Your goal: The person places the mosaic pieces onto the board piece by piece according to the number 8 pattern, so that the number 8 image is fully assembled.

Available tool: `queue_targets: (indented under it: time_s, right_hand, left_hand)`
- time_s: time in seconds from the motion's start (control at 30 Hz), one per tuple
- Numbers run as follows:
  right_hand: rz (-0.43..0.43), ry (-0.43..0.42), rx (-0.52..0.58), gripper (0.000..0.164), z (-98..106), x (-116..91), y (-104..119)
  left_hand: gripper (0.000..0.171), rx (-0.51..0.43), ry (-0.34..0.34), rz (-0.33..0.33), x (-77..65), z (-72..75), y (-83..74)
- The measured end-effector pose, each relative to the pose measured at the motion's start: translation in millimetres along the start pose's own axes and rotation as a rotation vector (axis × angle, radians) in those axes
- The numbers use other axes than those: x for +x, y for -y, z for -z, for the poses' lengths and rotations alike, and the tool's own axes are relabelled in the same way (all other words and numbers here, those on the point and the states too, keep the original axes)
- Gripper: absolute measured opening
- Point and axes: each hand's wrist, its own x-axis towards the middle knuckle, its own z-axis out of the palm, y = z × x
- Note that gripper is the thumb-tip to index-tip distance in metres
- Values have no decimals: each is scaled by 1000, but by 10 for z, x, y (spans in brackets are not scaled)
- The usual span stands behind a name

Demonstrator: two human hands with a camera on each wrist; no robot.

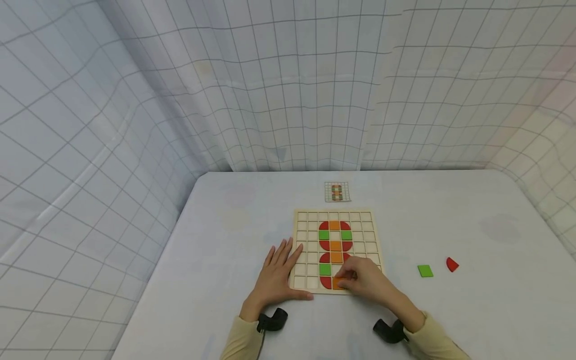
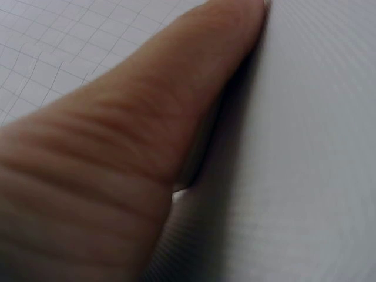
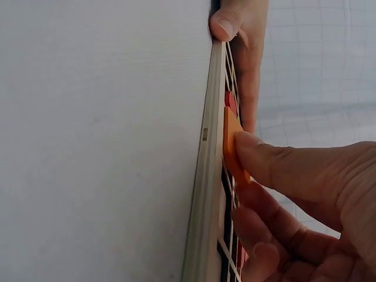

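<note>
A wooden grid board (image 1: 364, 235) lies on the table, with red quarter-round, green square and orange square tiles set in it in a figure-eight shape. My right hand (image 1: 370, 281) pinches an orange square tile (image 1: 338, 284) between thumb and fingers at the board's bottom row. In the right wrist view that orange tile (image 3: 231, 144) stands tilted against the frame, beside a red tile (image 3: 230, 101). My left hand (image 1: 275, 280) rests with spread fingers on the board's left edge, thumb along the near edge. Its thumb side (image 2: 135, 117) fills much of the left wrist view.
A small pattern card (image 1: 337, 192) with the same figure lies behind the board. To the right lie a loose green square tile (image 1: 425, 271) and a red quarter-round tile (image 1: 452, 264). Grid-patterned white curtains (image 1: 292, 100) surround the white table (image 1: 225, 240).
</note>
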Motion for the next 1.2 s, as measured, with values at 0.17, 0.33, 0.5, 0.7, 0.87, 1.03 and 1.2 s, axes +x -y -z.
queue_targets:
  time_s: [0.17, 0.33, 0.5, 0.7, 0.87, 1.03, 1.2]
  right_hand:
    - [-3, -30, -38, 9, -15, -26, -2]
    - [-32, -23, -60, 8, -30, -58, -3]
    - [-15, -7, -61, 8, -7, -165, -29]
    - [71, -112, 5, 16, 112, -342, -171]
    - [20, -289, -47, 20, 320, -493, -342]
    - [-78, -444, -189, 18, 552, -642, -503]
    - [-190, -454, -292, 17, 780, -804, -611]
  left_hand:
    - [118, -8, -3, 5, 5, 6, -14]
    - [118, -14, -15, -1, 7, 10, -17]
    - [118, -10, -4, 4, -3, -7, -10]
    - [118, 0, -6, -5, -6, -14, 2]
    - [119, 9, -6, 0, -4, -17, 10]
    - [118, 10, -3, 0, -2, -19, 9]
    - [118, 4, -1, 0, -5, -22, 4]
